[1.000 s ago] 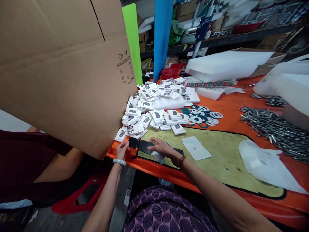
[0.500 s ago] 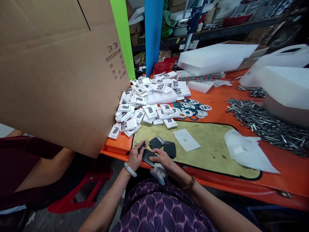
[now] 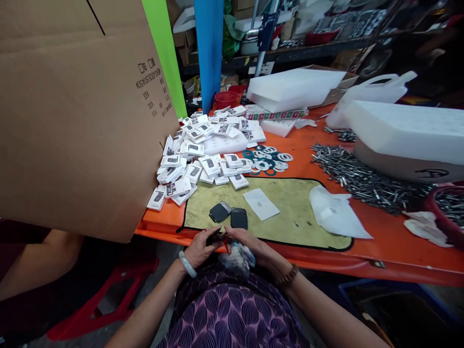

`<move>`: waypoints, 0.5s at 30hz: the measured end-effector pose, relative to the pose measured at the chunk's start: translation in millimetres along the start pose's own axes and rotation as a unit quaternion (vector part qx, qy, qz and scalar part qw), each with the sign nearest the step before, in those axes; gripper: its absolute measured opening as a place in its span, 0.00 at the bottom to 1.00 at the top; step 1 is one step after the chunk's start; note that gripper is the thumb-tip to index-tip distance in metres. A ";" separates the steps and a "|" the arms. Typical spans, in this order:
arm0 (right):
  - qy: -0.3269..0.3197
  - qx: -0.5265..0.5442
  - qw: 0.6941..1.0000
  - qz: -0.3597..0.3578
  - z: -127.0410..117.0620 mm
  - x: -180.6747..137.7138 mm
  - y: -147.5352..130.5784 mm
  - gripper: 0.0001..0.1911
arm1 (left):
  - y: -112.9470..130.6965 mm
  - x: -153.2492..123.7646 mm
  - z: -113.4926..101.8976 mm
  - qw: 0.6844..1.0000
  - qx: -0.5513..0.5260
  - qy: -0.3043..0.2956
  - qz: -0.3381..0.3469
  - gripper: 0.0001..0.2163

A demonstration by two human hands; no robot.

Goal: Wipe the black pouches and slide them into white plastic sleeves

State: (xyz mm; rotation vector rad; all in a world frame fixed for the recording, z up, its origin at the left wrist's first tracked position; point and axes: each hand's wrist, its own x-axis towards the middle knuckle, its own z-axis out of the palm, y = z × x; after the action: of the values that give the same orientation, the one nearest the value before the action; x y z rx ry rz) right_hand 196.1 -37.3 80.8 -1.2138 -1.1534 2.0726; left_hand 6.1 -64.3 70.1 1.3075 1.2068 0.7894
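My left hand (image 3: 201,245) and my right hand (image 3: 245,241) meet at the near edge of the orange table (image 3: 398,256), both closed round a small black flat piece (image 3: 218,237) held between them. A crumpled pale cloth (image 3: 237,257) is tucked under my right palm. Two more black flat pieces (image 3: 229,214) lie side by side on the yellow-green mat (image 3: 293,212) just beyond my hands. A white paper slip (image 3: 261,203) lies on the mat to their right.
A heap of small white boxes (image 3: 203,154) covers the table's far left, with blue and white rings (image 3: 266,159) beside it. A big cardboard box (image 3: 72,111) hangs at left above another person's arm (image 3: 39,263). Metal pins (image 3: 358,179), white foam sheets (image 3: 406,128) and a white bag (image 3: 335,212) lie right.
My hands have drawn back from the mat to the table's near edge with one black piece. The other two black pieces stay on the mat. The view has shifted right.
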 end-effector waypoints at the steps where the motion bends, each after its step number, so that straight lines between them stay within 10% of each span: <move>1: 0.075 -0.067 0.994 -0.035 -1.9 -4.0 -0.8 0.24 | 1.4 2.9 3.1 0.999 -0.050 0.002 -0.023 0.21; 5: 0.324 -0.232 0.893 -0.209 12.9 -16.9 3.8 0.17 | 5.7 13.4 26.3 0.966 -0.218 0.020 -0.136 0.31; 10: 0.251 -0.390 0.807 -0.366 38.1 -10.6 1.7 0.13 | 11.0 13.3 56.6 0.948 -0.260 0.072 -0.169 0.25; 15: 0.297 -0.300 0.869 -0.258 -1.1 7.6 -16.8 0.18 | 21.9 6.8 61.7 0.936 -0.257 -0.045 -0.236 0.32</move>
State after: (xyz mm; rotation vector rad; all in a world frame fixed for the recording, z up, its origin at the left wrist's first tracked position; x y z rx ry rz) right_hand 193.1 -22.2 91.1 -1.4502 -1.6161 0.8588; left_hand 70.6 -71.7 81.2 0.5838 1.0829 0.6237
